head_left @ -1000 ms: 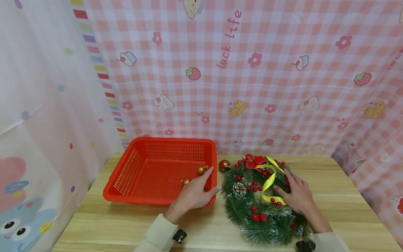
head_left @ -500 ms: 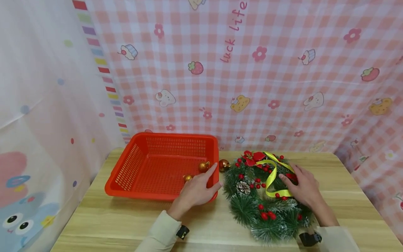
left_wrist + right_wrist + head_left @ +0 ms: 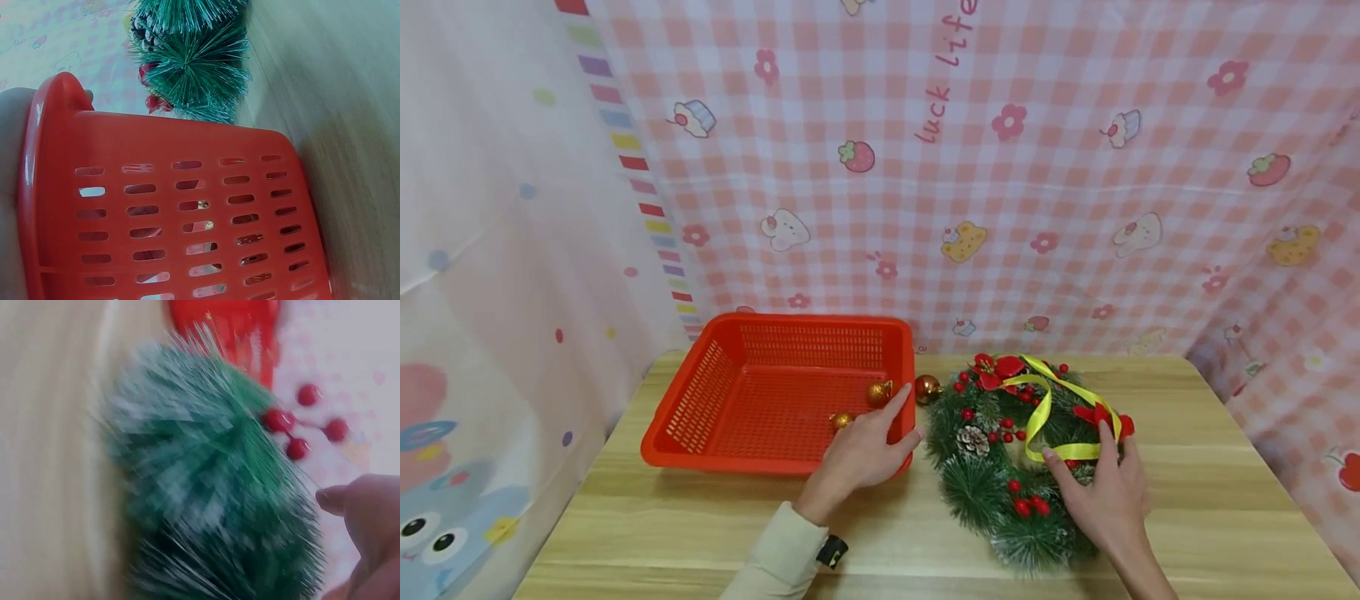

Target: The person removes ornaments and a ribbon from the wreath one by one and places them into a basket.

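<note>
My left hand [image 3: 861, 454] rests over the front right corner of a red plastic basket [image 3: 651, 454], index finger and thumb extended at its right rim. Two gold ball ornaments [image 3: 879, 393] lie inside, beside that hand. A green Christmas wreath [image 3: 973, 492] with red berries, a pinecone [image 3: 973, 442] and red flowers lies flat to the right. My right hand [image 3: 1108, 496] is over the wreath's right side, fingertips at a red flower [image 3: 1093, 414] and the thumb stretched toward the yellow ribbon [image 3: 1039, 417]. In the right wrist view the thumb [image 3: 369, 509] is held out near berries [image 3: 297, 449].
A shiny brown-gold ball [image 3: 927, 389] sits on the wooden table [image 3: 1210, 500] between basket and wreath. Behind the table hangs a pink checked cloth [image 3: 820, 200], with a white patterned cloth [image 3: 497, 208] on the left.
My right hand has come back toward the wreath's near right side, uncovering the red flower there. The left hand stays at the basket corner. The head view has shifted slightly.
</note>
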A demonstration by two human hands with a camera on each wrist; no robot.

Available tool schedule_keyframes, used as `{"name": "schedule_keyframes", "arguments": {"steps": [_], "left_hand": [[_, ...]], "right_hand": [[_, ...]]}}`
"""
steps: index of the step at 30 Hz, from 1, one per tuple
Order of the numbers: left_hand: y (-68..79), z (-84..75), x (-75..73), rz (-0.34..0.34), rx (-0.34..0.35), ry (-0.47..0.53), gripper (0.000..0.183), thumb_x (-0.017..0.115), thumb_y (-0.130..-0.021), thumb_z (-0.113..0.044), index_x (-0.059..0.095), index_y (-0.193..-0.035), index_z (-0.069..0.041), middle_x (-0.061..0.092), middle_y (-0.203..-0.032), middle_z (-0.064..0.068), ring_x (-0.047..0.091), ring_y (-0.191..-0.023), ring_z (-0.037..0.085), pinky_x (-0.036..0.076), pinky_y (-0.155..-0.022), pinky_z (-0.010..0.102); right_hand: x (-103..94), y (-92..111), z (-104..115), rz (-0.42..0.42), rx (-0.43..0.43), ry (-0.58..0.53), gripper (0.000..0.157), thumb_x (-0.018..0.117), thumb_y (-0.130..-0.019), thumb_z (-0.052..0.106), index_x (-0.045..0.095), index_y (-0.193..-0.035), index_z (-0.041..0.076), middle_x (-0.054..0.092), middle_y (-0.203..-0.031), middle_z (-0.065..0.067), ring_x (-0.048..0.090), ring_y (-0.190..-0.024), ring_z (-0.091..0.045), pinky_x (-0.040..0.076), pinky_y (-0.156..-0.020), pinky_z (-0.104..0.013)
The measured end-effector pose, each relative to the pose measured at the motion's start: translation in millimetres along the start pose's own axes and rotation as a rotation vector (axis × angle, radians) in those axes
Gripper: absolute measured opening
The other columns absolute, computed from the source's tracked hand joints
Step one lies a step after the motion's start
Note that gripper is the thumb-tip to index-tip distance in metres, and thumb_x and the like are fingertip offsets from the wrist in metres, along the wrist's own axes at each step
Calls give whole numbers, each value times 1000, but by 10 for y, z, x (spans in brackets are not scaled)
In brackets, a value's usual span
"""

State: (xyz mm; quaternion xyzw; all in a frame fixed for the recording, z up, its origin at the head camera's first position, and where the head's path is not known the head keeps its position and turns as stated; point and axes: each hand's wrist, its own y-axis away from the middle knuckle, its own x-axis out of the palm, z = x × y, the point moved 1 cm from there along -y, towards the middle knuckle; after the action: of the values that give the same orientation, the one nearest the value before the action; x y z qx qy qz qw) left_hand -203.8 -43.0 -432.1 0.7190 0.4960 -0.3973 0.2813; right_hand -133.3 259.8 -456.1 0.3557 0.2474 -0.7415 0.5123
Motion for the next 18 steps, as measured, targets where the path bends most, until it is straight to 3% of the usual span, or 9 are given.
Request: {"name": "schedule_keyframes", "arguments": {"steps": [6,18], "left_hand": [[3,-7,13,3,2,-1,70,49,-97,-57,26,-158,-31,54,-71,1,54,-67,17,42,-58,33],[-10,3,14,-3,13,1,70,49,-97,-57,26,-158,-30,52,-69,1,52,-64,16,41,-57,32]], "right_hand": [[171,28,26,-10,88,2,109,64,-87,61,4,-159,7,-13,-159,-34,-4,-142,-60,1,-100,-80],[149,-164,-223,72,43,40,103,63,-89,55,3,-160,10,-10,-160,-30,-1,-141,-60,7,-101,-79]]}}
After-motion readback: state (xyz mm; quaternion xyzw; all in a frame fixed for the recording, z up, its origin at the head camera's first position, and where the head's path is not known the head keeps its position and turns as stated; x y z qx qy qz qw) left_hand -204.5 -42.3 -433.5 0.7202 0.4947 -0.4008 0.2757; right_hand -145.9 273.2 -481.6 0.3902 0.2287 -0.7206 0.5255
